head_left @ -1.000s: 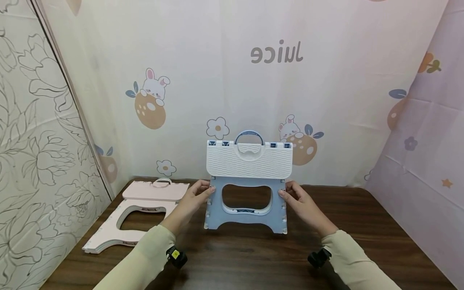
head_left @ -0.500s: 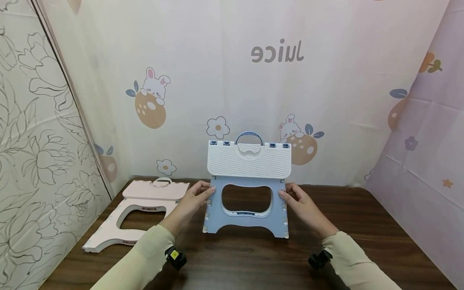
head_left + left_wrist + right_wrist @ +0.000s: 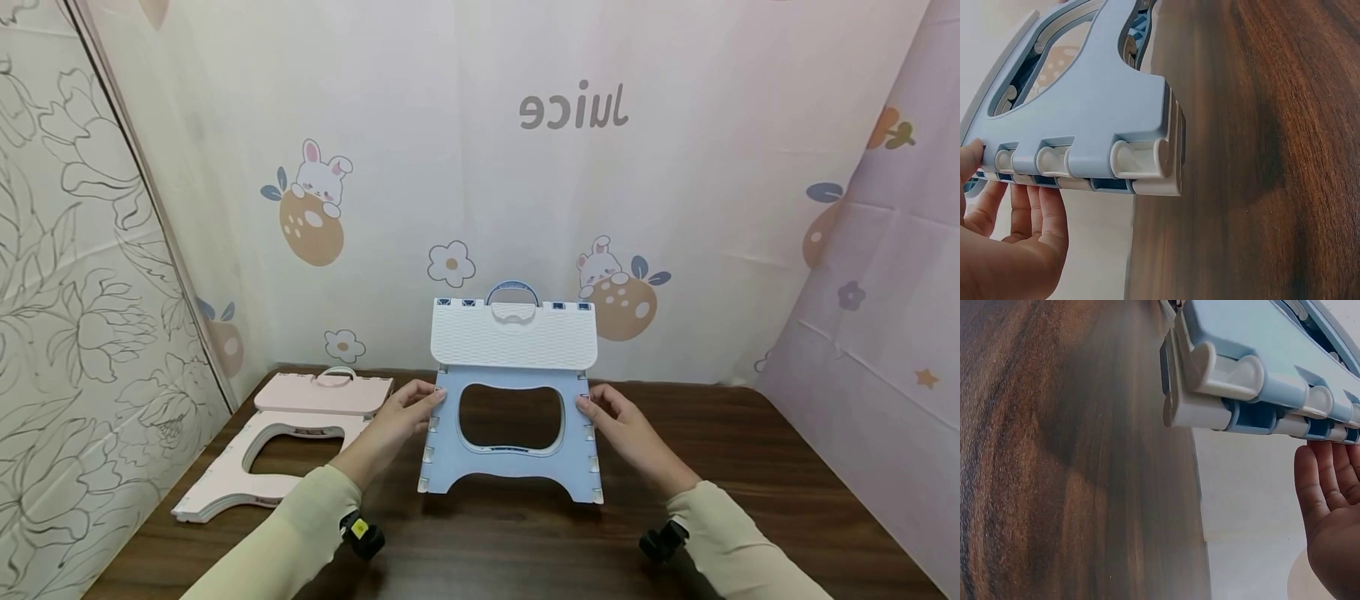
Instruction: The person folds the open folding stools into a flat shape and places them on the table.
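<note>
A folded step stool (image 3: pixel 513 462), blue below with a white textured top panel and a small carry handle, is held up over the brown table, its lower end tilted toward me. My left hand (image 3: pixel 401 425) grips its left edge, thumb on the front face and fingers behind. On the opposite edge my right hand (image 3: pixel 626 429) holds it the same way. In the left wrist view the stool (image 3: pixel 1085 119) shows hinge notches along its side, with the fingers of the left hand (image 3: pixel 1019 237) beneath. The right wrist view has the right hand (image 3: pixel 1338 506) under the other notched side.
A second folded stool, pink and cream (image 3: pixel 217 471), lies flat on the table at the left. The dark wood table (image 3: pixel 510 550) reaches back to a printed curtain (image 3: pixel 480 167). More printed cloth hangs at both sides.
The blue stool's lower end has swung toward me and its top has tipped back and dropped slightly. Both hands keep their grip; the pink stool stays put.
</note>
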`<state>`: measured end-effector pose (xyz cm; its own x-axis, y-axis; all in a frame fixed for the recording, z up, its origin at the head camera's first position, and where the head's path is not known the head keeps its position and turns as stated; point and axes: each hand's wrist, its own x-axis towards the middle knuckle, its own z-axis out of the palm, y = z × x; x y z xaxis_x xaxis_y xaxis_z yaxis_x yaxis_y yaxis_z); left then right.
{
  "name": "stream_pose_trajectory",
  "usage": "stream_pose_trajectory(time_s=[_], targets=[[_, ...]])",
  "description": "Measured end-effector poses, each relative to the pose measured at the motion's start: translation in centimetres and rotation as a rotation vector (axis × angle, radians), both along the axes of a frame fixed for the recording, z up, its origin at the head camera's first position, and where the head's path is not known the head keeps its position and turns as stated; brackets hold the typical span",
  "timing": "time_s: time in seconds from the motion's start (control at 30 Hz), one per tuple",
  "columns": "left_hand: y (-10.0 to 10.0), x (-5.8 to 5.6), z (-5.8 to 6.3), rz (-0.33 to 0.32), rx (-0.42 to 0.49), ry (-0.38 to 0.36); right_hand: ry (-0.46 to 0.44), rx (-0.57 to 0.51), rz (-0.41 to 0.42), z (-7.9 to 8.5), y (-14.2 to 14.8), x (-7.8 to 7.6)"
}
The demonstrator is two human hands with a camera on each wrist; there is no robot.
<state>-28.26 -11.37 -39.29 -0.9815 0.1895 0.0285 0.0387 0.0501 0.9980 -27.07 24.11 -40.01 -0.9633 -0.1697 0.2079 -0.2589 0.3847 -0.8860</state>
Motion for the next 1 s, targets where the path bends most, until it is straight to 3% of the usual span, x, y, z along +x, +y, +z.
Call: stream_pose_trajectory(time_s=[1.0], targets=[[0.05, 0.18, -0.94, 0.009, -0.068, -0.052, -0.067, 0.050, 0.018, -0.83, 0.47, 0.28]])
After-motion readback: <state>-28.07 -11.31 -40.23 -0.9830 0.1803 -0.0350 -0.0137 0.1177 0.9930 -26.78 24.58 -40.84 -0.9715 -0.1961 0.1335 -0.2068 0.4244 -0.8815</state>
